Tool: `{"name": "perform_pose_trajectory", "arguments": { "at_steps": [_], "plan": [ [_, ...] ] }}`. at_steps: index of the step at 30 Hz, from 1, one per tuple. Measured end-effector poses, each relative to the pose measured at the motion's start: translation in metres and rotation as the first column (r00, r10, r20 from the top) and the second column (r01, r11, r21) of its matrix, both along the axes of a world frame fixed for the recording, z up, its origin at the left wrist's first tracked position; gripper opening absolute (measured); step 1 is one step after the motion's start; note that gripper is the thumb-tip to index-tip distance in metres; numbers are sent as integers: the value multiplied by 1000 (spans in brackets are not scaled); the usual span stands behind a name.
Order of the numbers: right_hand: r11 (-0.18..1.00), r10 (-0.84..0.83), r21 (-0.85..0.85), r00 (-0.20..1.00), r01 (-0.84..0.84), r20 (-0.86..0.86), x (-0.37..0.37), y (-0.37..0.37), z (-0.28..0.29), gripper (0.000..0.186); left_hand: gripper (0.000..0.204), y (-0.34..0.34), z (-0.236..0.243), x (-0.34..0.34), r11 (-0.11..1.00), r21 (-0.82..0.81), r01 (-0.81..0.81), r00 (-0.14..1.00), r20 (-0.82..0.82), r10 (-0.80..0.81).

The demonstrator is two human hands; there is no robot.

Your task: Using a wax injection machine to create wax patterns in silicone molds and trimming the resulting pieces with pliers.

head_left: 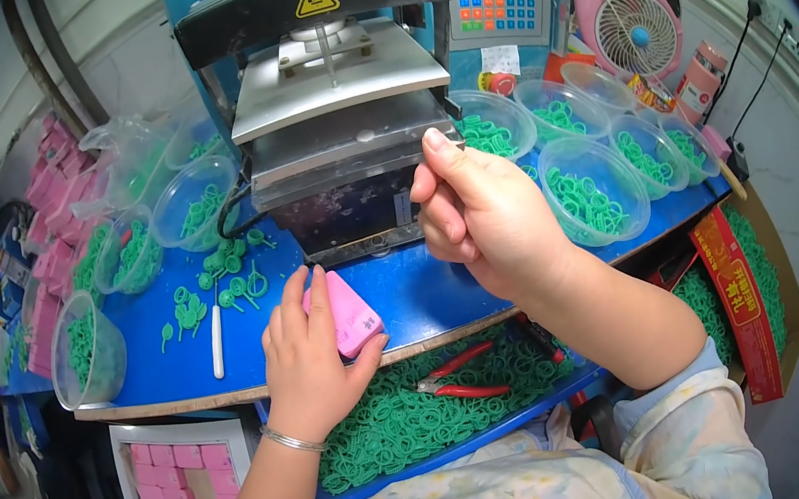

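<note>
My left hand (306, 368) rests on a pink block (356, 314) at the front of the blue tabletop, its fingers over the near-left side and the thumb along the edge. My right hand (485, 208) is raised beside the press, fingers curled in and thumb pressed toward them; anything held there is too small or hidden to make out. The press (344, 136) stands with a gap between its upper plate and the dark lower block. Small green parts (238, 266) and a white-handled pick (217, 342) lie left of the pink block.
Clear plastic bowls of green rings (595, 198) flank the press on both sides. Below the table edge, a blue tray of green rings (394, 437) holds red-handled cutters (466, 372). Pink blocks (61, 208) are stacked at left; a pink fan (638, 31) stands at right.
</note>
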State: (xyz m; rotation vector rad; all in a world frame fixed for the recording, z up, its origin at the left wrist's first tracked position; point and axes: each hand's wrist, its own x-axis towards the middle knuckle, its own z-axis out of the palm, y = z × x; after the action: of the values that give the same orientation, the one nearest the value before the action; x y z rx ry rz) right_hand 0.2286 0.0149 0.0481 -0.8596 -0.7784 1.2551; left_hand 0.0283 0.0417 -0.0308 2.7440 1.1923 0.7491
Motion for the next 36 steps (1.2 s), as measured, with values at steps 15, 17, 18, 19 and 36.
{"name": "perform_pose_trajectory", "arguments": {
  "at_steps": [15,17,18,19,36],
  "plan": [
    [972,231,-41,972,-230,32,56,35,-5,45,87,-37,-30,-105,949,316,15,974,211,-86],
    [970,243,-21,967,-242,81,71,43,-13,44,87,-32,-40,-152,926,317,-205,970,195,147],
    [966,256,-11,962,-257,96,75,42,-13,44,87,-34,-45,-179,896,270,-353,933,174,315],
    [997,69,-53,992,-64,104,55,38,-8,44,84,-34,-54,-208,854,169,-493,866,196,461],
    [998,-48,-37,988,54,144,39,31,-5,43,34,-67,-132,-352,736,-275,-619,778,-341,527]
  ]
}}
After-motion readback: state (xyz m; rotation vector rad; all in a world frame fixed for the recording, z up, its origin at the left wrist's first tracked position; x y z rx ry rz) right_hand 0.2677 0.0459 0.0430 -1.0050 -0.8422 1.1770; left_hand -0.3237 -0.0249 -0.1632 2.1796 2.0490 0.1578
